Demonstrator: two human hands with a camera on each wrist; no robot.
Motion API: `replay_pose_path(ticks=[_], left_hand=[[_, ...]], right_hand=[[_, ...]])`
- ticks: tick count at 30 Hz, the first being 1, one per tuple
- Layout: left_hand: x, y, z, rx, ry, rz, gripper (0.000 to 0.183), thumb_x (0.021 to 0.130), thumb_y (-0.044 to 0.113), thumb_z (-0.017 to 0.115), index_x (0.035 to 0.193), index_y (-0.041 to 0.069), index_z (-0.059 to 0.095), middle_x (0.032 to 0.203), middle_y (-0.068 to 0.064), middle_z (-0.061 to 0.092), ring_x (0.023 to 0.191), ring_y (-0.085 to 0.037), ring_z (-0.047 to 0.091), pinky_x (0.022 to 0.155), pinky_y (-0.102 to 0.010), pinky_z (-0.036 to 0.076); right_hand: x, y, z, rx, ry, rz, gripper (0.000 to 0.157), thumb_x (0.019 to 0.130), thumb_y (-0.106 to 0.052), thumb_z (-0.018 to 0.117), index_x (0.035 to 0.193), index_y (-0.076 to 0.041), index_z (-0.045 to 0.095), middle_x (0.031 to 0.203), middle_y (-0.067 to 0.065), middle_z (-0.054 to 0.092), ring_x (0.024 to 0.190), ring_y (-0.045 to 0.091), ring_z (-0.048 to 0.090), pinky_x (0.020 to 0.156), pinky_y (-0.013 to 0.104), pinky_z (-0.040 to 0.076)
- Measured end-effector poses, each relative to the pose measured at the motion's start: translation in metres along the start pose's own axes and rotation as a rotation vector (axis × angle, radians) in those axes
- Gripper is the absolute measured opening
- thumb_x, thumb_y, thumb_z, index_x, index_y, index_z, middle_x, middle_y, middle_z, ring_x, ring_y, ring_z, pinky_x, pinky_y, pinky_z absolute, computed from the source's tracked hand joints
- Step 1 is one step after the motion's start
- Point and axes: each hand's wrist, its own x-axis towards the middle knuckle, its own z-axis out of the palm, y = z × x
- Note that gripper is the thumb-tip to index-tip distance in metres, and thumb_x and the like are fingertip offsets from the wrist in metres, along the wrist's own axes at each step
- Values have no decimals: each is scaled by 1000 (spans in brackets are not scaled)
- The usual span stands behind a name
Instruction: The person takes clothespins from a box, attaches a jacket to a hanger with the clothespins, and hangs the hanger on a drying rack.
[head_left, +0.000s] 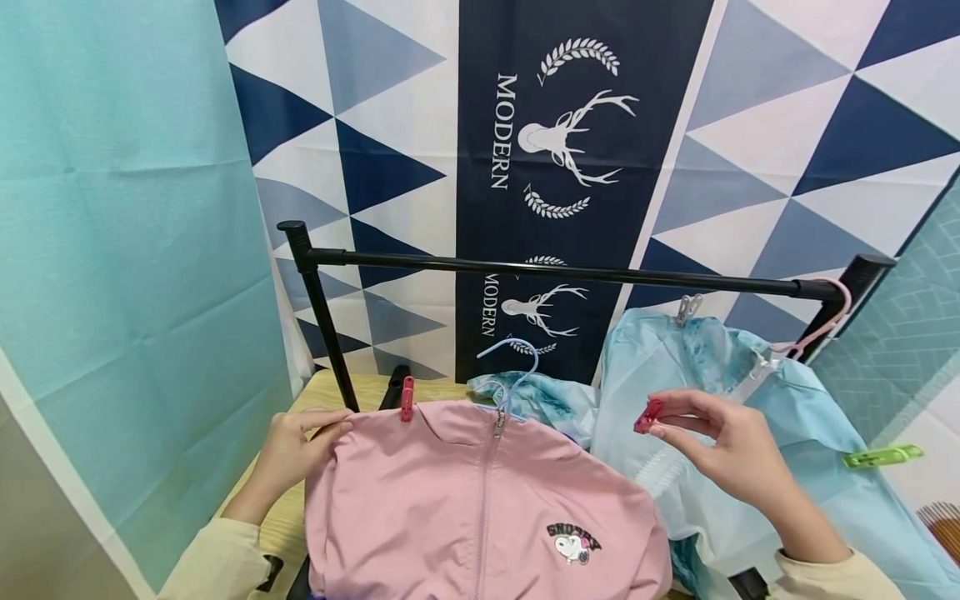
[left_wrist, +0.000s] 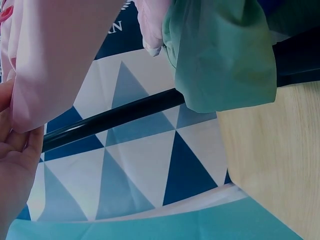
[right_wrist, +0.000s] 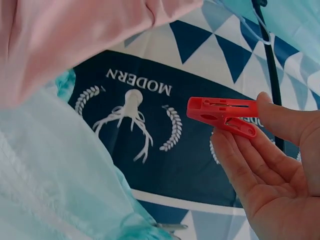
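My left hand [head_left: 306, 442] has its fingers pinched on the shoulder edge of a pink zip-front jacket [head_left: 420, 500] with a small Snoopy patch, and most of the jacket hangs to the right of those fingers. Just beside them, between my fingers and the collar, a slim red plastic clothespin [head_left: 407, 400] stands clipped to the shoulder. Farther right, a light-blue hanger hook [head_left: 537, 358] rises from the collar.

My right hand [head_left: 731, 446] has thumb and fingers clamped on a second red plastic clothespin [right_wrist: 220, 114], clear of the pink cloth, its nose pointing away from my palm. Behind and to the right of these fingers hangs a pale-blue hooded jacket [head_left: 810, 433], with a bright green plastic clothespin [head_left: 883, 456] on its edge. Above both sets of fingers runs a black tubular rail [head_left: 562, 271]; below my left fingers lies the pale wooden desk [head_left: 288, 504].
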Motion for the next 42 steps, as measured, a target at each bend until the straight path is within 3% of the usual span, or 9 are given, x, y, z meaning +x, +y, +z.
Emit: replay_pose_path(ticks=[11, 19, 23, 29, 37, 42], left_hand=[[1, -1, 0, -2, -4, 13, 22, 66, -2, 83, 86, 5, 79, 82, -7, 77, 74, -14, 73, 71, -4, 48], [-2, -2, 1, -11, -22, -34, 21, 67, -2, 82, 87, 5, 79, 83, -8, 77, 77, -8, 71, 70, -3, 47], [-4, -2, 1, -21, -29, -53, 21, 68, -2, 81, 88, 4, 79, 83, -9, 77, 77, -6, 70, 69, -3, 47], [-4, -1, 1, -28, -19, -35, 22, 67, -4, 82, 87, 4, 79, 81, -9, 77, 73, -8, 71, 69, -4, 47], [-5, 0, 0, -29, -29, -46, 21, 68, -2, 82, 87, 4, 79, 81, -9, 77, 73, -8, 70, 67, -6, 48], [-6, 0, 1, -34, -38, -67, 21, 68, -2, 81, 88, 4, 79, 83, -9, 77, 75, -7, 70, 68, -5, 48]], right_hand=[[2, 3, 24, 188, -95, 7, 29, 81, 0, 73, 110, -1, 67, 96, 17, 72, 82, -8, 68, 71, 8, 53], [5, 7, 37, 314, -123, 54, 26, 84, 1, 70, 110, 3, 66, 94, -5, 73, 80, -4, 68, 69, 12, 55], [5, 10, 43, 355, -120, 55, 22, 84, 3, 69, 106, 4, 67, 91, -7, 73, 78, -1, 69, 68, 15, 56], [4, 10, 51, 358, -84, 43, 14, 84, 4, 69, 98, 2, 70, 89, -9, 73, 76, -2, 69, 68, 15, 56], [4, 7, 58, 303, -35, 111, 7, 84, 0, 71, 91, 0, 72, 82, -9, 74, 72, -3, 69, 66, 12, 55], [3, 7, 63, 314, -35, 132, 4, 83, 0, 71, 87, 0, 72, 80, -15, 72, 72, -4, 68, 67, 12, 55]])
